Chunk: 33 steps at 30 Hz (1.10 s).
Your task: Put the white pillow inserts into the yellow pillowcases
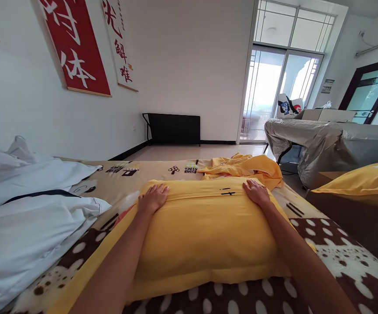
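Note:
A plump yellow pillow lies in front of me on a patterned blanket. My left hand rests on the pillow's far left corner, its fingers stretched out over the fabric. On the far right corner, my right hand lies flat with its fingers extended. A seam runs across the pillow's top between the two hands, with small dark marks beside it. Crumpled yellow cloth lies just beyond my right hand, touching or close to the pillow's far edge.
White pillows are piled on the left. Another yellow pillow sits on a cardboard box at the right. Behind it stands a table under plastic sheeting. A black folded panel leans against the back wall.

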Each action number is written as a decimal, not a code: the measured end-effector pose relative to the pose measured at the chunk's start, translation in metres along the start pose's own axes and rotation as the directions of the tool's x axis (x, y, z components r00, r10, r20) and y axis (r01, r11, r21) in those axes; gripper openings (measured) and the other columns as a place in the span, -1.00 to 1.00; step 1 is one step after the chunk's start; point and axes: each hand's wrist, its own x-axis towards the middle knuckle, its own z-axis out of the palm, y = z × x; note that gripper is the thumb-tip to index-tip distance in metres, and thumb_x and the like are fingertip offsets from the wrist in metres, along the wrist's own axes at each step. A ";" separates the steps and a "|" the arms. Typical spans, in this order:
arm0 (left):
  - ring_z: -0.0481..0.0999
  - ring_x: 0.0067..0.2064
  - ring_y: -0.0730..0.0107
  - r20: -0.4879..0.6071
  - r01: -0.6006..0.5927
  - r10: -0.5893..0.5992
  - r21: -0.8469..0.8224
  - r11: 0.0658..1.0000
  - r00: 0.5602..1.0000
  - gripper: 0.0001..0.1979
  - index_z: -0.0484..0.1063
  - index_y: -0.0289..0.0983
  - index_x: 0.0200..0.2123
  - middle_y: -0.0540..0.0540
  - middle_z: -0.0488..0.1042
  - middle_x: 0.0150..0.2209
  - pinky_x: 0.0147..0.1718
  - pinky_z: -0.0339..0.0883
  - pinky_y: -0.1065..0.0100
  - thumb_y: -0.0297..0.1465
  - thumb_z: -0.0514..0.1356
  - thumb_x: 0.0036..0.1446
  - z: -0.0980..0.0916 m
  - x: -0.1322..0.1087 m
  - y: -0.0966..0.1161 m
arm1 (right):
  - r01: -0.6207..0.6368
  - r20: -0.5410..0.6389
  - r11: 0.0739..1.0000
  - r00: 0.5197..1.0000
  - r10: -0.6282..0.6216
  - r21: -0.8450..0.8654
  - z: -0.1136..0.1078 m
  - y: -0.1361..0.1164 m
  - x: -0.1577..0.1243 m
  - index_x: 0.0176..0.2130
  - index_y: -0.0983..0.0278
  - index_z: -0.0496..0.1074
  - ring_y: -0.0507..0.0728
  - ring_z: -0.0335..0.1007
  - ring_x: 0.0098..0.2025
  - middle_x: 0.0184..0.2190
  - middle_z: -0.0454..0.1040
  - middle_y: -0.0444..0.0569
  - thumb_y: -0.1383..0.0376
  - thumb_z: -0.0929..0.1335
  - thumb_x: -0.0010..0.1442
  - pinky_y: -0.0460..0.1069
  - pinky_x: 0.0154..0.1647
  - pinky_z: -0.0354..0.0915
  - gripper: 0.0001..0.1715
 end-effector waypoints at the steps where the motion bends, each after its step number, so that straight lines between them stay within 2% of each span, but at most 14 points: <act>1: 0.04 0.32 0.10 0.006 0.014 -0.014 -0.010 1.000 1.000 -0.39 0.13 -0.16 0.26 -0.17 0.04 0.32 0.18 0.00 -0.16 -0.08 -0.24 0.23 0.000 0.000 -0.004 | -0.014 0.004 1.000 1.000 0.013 0.012 0.000 0.006 -0.002 0.18 0.23 0.22 0.12 -0.02 0.31 0.28 0.14 -0.02 0.04 0.02 0.30 0.09 0.27 -0.11 -0.38; 6: 0.01 0.33 0.05 0.026 0.050 -0.048 -0.056 0.997 0.999 -0.32 0.07 -0.20 0.29 -0.17 -0.01 0.34 0.17 -0.01 -0.20 -0.03 -0.29 0.21 0.002 0.000 -0.020 | -0.090 0.028 0.993 0.996 0.088 0.081 0.000 0.030 -0.015 0.28 0.25 0.09 0.12 -0.14 0.36 0.33 0.00 -0.03 0.02 -0.01 0.31 0.08 0.31 -0.17 -0.31; 11: 0.09 0.30 -0.05 -0.010 0.038 -0.039 -0.084 0.996 0.999 -0.33 0.13 -0.23 0.27 -0.22 0.08 0.30 0.14 0.03 -0.24 -0.05 -0.26 0.20 0.004 -0.002 -0.036 | -0.146 0.059 0.972 0.989 0.137 0.183 0.005 0.057 -0.028 0.31 0.21 0.02 0.17 -0.09 0.34 0.34 -0.01 -0.02 0.03 0.00 0.33 0.14 0.29 -0.09 -0.33; 14: 0.14 0.27 -0.03 -0.042 -0.006 0.001 -0.098 0.995 0.999 -0.37 0.19 -0.20 0.23 -0.21 0.18 0.26 0.15 0.04 -0.18 -0.06 -0.22 0.20 0.007 -0.003 -0.045 | -0.152 0.052 0.957 0.988 0.143 0.248 0.011 0.074 -0.034 0.28 0.21 0.07 0.19 0.02 0.30 0.31 0.06 0.05 0.07 0.04 0.35 0.17 0.27 -0.02 -0.40; 17: 0.19 0.26 0.03 -0.073 -0.048 0.039 -0.114 0.992 0.997 -0.38 0.23 -0.19 0.20 -0.20 0.25 0.23 0.16 0.07 -0.06 -0.06 -0.19 0.19 0.008 -0.004 -0.051 | -0.123 0.014 0.946 0.992 0.124 0.299 0.017 0.086 -0.038 0.17 0.25 0.22 0.22 0.19 0.18 0.21 0.20 0.09 0.11 0.21 0.31 0.25 0.18 0.13 -0.49; 21: 0.20 0.25 0.05 -0.117 -0.083 0.067 -0.140 0.987 0.991 -0.39 0.27 -0.21 0.17 -0.21 0.29 0.21 0.16 0.09 0.00 -0.06 -0.17 0.18 0.008 -0.008 -0.054 | -0.086 -0.017 0.936 0.995 0.097 0.341 0.022 0.091 -0.040 0.08 0.28 0.30 0.19 0.30 0.06 0.09 0.30 0.06 0.16 0.29 0.26 0.21 0.06 0.27 -0.56; 24: 0.20 0.26 0.06 -0.135 -0.113 0.091 -0.166 0.980 0.987 -0.41 0.28 -0.24 0.17 -0.20 0.29 0.21 0.18 0.09 0.04 -0.09 -0.12 0.18 0.006 -0.017 -0.055 | -0.079 -0.015 0.931 0.996 0.090 0.357 0.022 0.092 -0.042 0.09 0.27 0.30 0.19 0.28 0.09 0.12 0.29 0.07 0.13 0.29 0.26 0.23 0.09 0.23 -0.55; 26: 0.18 0.27 0.09 -0.143 -0.147 0.121 -0.189 0.971 0.982 -0.42 0.27 -0.23 0.18 -0.16 0.27 0.22 0.20 0.07 0.08 -0.11 -0.09 0.17 0.004 -0.026 -0.055 | -0.078 -0.005 0.928 0.996 0.086 0.365 0.022 0.093 -0.043 0.15 0.25 0.26 0.20 0.20 0.18 0.19 0.24 0.09 0.09 0.22 0.30 0.22 0.18 0.14 -0.49; 29: 0.11 0.30 0.20 -0.158 -0.207 0.173 -0.227 0.952 0.972 -0.45 0.25 -0.17 0.19 -0.05 0.20 0.26 0.25 0.00 0.15 -0.17 -0.07 0.17 0.002 -0.039 -0.055 | -0.076 0.017 0.925 0.997 0.075 0.373 0.022 0.096 -0.047 0.28 0.25 0.10 0.10 0.04 0.30 0.28 0.13 0.06 0.04 0.07 0.34 0.04 0.26 0.03 -0.37; 31: 0.10 0.31 0.27 -0.163 -0.231 0.193 -0.256 0.939 0.967 -0.47 0.27 -0.15 0.19 -0.01 0.17 0.28 0.27 -0.04 0.21 -0.20 -0.06 0.16 0.000 -0.045 -0.054 | -0.078 0.026 0.925 0.997 0.074 0.371 0.022 0.097 -0.048 0.31 0.26 0.03 0.05 0.03 0.30 0.29 0.10 0.04 0.01 0.03 0.34 -0.05 0.24 0.03 -0.31; 33: 0.13 0.30 0.29 -0.165 -0.232 0.190 -0.286 0.930 0.968 -0.48 0.31 -0.14 0.16 0.00 0.19 0.27 0.26 -0.02 0.23 -0.19 -0.04 0.15 -0.002 -0.047 -0.053 | -0.092 0.029 0.928 0.996 0.087 0.362 0.023 0.097 -0.048 0.32 0.28 0.00 0.07 0.09 0.28 0.27 0.14 0.08 -0.02 0.04 0.33 -0.04 0.20 0.08 -0.29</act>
